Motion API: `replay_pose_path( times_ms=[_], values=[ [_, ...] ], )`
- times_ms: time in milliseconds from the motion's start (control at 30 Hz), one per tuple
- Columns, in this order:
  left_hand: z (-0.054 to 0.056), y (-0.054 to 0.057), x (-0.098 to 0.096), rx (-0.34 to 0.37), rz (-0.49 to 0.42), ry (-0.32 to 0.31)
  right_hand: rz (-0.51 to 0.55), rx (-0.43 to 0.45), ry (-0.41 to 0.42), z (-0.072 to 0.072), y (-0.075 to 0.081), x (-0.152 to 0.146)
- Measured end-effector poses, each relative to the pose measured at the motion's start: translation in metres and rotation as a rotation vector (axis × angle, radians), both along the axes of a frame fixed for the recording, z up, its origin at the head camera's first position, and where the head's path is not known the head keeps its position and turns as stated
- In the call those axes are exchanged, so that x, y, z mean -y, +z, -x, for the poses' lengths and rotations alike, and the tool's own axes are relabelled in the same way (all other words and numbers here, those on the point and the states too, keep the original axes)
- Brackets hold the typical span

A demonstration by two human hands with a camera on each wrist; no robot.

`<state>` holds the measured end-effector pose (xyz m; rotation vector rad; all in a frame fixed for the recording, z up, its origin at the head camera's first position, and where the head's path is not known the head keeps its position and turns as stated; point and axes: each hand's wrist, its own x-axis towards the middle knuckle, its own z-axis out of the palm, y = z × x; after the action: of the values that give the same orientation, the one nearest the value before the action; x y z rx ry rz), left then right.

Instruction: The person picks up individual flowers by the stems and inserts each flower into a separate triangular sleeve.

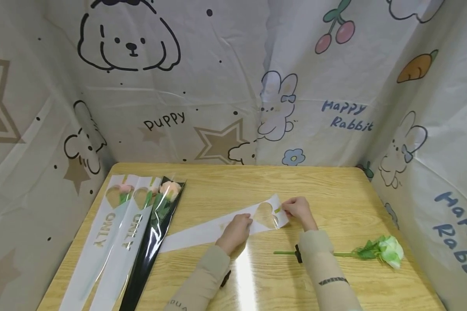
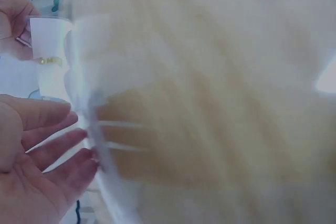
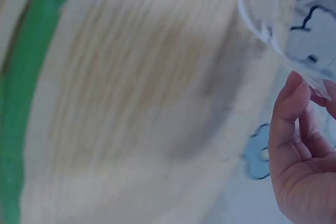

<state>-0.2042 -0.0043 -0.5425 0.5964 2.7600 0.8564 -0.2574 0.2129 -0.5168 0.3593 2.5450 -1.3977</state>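
Note:
A white single-flower wrapping sleeve (image 1: 206, 226) with a clear heart window lies slanted across the table. My left hand (image 1: 235, 233) rests at its near edge beside the window. In the left wrist view, the left fingers (image 2: 65, 174) are fairly straight, their tips against the film. My right hand (image 1: 299, 210) pinches the sleeve's wide end near a small gold mark. The right wrist view shows thumb and finger (image 3: 296, 95) on the clear film. A pale green artificial rose (image 1: 391, 251) lies on the right, its stem partly hidden beneath the right forearm.
Two white sleeves marked ONLY (image 1: 105, 229) and a black sleeve (image 1: 149, 246), each with a flower inside, lie side by side on the left of the wooden table (image 1: 214, 185). A printed curtain (image 1: 218, 86) stands around the back and sides.

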Motion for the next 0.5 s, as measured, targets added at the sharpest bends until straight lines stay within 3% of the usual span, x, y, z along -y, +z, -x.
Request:
replay_pose_path(
  times_ms=[233,400,500],
  values=[
    [0.011,0.02,-0.015,0.181,-0.257,0.077,-0.045,-0.102,0.048,-0.015,0.023,0.028],
    [0.014,0.038,-0.028,0.236,-0.478,0.183,-0.024,-0.131,0.09,-0.027,0.036,0.047],
    [0.014,0.044,-0.033,0.243,-0.566,0.251,-0.021,-0.141,0.098,-0.033,0.041,0.053]
  ],
)
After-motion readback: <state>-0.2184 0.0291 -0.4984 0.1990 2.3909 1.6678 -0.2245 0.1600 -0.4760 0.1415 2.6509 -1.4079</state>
